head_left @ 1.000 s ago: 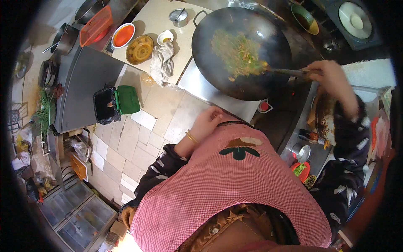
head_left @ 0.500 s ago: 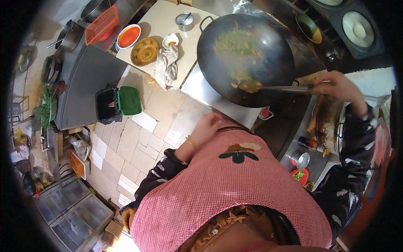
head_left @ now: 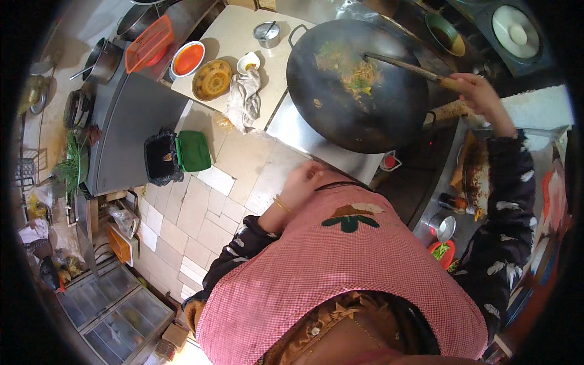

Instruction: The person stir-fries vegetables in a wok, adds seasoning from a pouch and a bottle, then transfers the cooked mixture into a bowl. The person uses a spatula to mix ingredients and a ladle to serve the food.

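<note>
"Where is the spatula (head_left: 404,66) lying?"

"It's slanting over the wok (head_left: 347,134); whether its far end is touching the stir-fried food (head_left: 360,80), I can't tell."

"And the hands?"

"The right hand (head_left: 482,96) is gripping the handle (head_left: 449,84), fingers wrapped round. The left hand (head_left: 301,184) is curling loosely by the checked apron (head_left: 310,258); I can't tell if it's holding anything."

"Farther out?"

"A crumpled cloth (head_left: 244,100) is lying beside a brown bowl (head_left: 212,79)."
</note>
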A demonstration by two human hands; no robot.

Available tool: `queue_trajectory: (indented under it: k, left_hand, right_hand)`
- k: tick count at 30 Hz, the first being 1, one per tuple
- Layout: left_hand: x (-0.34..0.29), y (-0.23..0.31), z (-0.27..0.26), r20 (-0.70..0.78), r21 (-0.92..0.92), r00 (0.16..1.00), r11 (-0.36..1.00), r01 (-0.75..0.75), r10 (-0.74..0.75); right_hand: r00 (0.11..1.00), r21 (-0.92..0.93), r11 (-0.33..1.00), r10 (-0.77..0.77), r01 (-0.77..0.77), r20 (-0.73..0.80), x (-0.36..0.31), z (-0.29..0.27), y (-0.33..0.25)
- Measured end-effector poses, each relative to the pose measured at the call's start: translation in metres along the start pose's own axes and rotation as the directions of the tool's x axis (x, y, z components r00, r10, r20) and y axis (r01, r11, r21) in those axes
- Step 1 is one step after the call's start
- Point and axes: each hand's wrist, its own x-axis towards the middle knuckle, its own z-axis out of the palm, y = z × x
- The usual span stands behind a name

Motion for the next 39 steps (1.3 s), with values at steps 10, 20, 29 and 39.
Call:
queue_trajectory:
  k: [10, 20, 29, 39]
  left_hand:
    - [0.009, -0.005, 0.011, 0.086, 0.079, 0.99, 0.989, -0.122, 0.115]
    - [0.001, -0.001, 0.008, 0.034, 0.066, 0.999, 0.997, -0.032, 0.029]
    - [0.009, -0.001, 0.009, 0.061, 0.136, 0.993, 0.985, -0.105, 0.097]
    - [0.004, -0.013, 0.003, 0.072, 0.111, 0.993, 0.989, -0.099, 0.092]
  right_hand:
    - [0.951, -0.112, 0.963, 0.262, -0.245, 0.167, -0.045, -0.019, -0.042]
    - [0.906, 0.025, 0.994, 0.088, -0.108, 0.414, -0.02, -0.013, -0.069]
    - [0.837, 0.882, 0.187, 0.447, -0.432, 0.315, 0.002, 0.116, -0.032]
    - [0.73, 0.983, 0.116, 0.683, -0.139, 0.022, -0.114, 0.246, -0.022]
